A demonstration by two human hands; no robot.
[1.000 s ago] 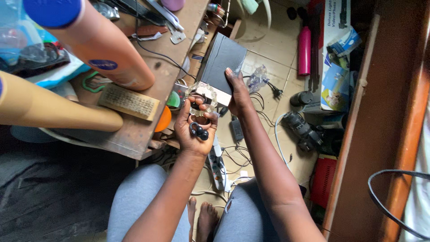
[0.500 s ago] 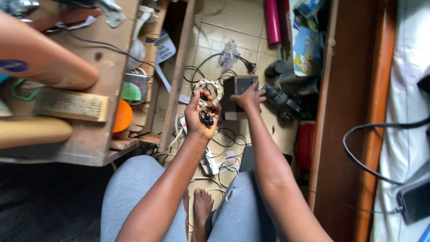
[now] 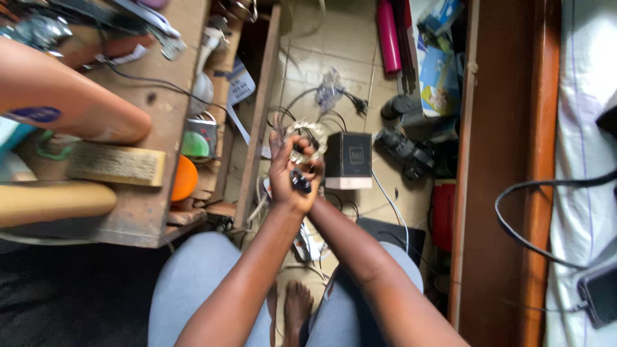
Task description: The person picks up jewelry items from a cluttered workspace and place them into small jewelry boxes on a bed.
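Now the right hand [image 3: 307, 193] has let go of the black box [image 3: 348, 160], which sits alone on the floor beside the wooden bench [image 3: 160, 193]. It tucks under the left hand [image 3: 290, 173], so its grip cannot be told. The left hand still grasps the clear bead ring [image 3: 302, 138] and a small dark piece [image 3: 300, 182].

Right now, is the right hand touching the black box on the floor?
Apart. The head view shows the black box on the floor with bare tile between it and the right hand, which sits under the left hand.
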